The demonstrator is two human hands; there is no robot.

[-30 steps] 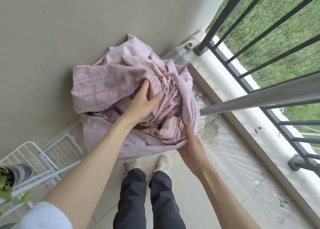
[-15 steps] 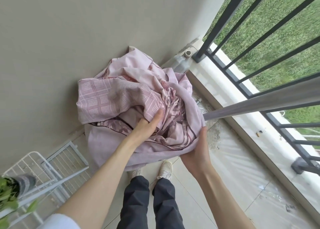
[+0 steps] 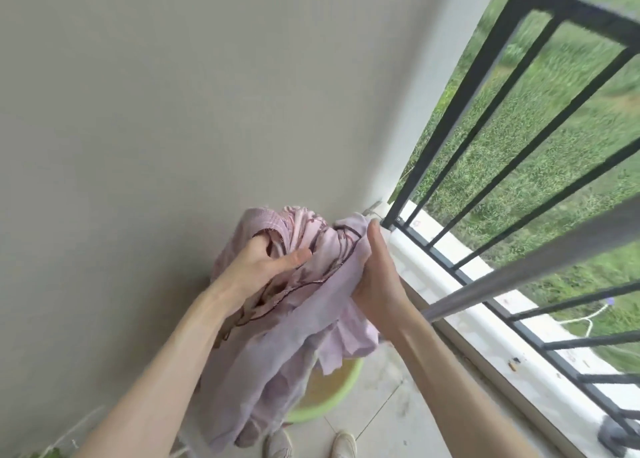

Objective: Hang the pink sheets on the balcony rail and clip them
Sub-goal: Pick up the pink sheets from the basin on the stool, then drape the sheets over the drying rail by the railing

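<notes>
So, quick rundown:
pink sheets: bunched up in a wad, hanging in the air above the green basin, not yet touching the balcony rail
left hand: gripping the top of the wad, fingers curling into the folds
right hand: clamping the wad's right side, thumb lying along the cloth
balcony rail: running just right of the wad
shoes: standing on the tiled floor

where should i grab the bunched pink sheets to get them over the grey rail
Grip the dark-piped hem of the bunched pink patterned sheets, coming from above. It is the one traceable edge in the wad, running between the left hand and right hand; the grey metal rail lies just to the right.
</notes>
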